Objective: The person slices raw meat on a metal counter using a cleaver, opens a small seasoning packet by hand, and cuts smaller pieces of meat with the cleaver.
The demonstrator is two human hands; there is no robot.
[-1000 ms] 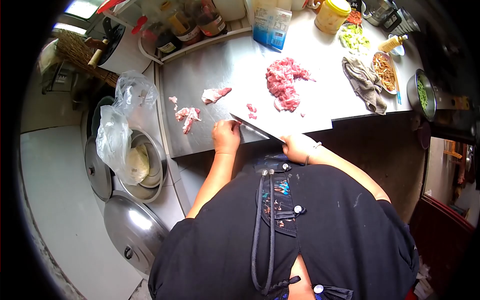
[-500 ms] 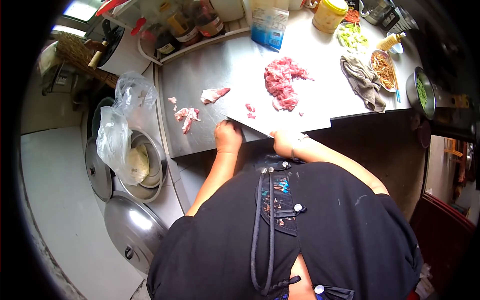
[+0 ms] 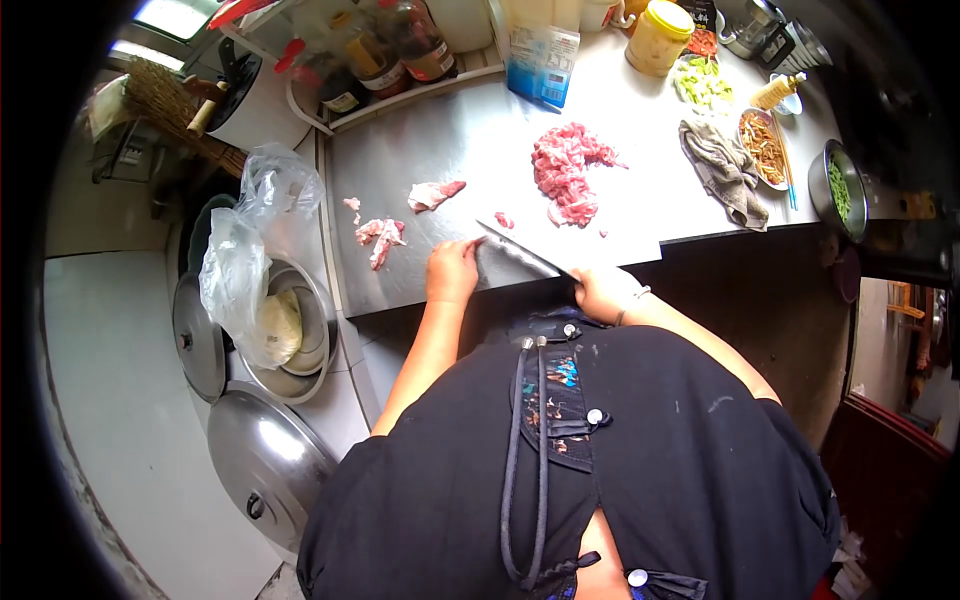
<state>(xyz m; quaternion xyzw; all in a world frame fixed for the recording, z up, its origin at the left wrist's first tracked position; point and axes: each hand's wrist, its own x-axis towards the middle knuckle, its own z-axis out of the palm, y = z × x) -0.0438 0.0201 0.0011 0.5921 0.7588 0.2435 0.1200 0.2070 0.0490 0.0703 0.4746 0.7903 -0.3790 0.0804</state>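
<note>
My right hand [image 3: 606,295] is closed round the handle of a kitchen knife [image 3: 522,249]. Its blade points up and left over the steel work surface [image 3: 400,290]. My left hand [image 3: 453,270] rests on that surface left of the blade, fingers drawn together near the knife; whatever they pinch is too small to make out. A small bit of meat [image 3: 504,220] lies just beyond the blade. Farther off is a heap of sliced raw meat [image 3: 568,172]. Left of it lie a fatty meat piece [image 3: 436,195] and some pale trimmings [image 3: 380,240].
A blue-and-white bag [image 3: 542,68], a yellow-lidded jar [image 3: 659,38] and bottles [image 3: 425,50] stand at the back. Right are a cloth [image 3: 722,172], a plate of shredded food [image 3: 764,147] and a bowl of greens [image 3: 840,190]. A plastic bag [image 3: 235,265] hangs over a basin [image 3: 325,345] at left.
My right hand and the knife have shifted right, the blade tip moving away from my left hand's far side. My left fingers reach farther forward. One small meat bit near the blade no longer shows.
</note>
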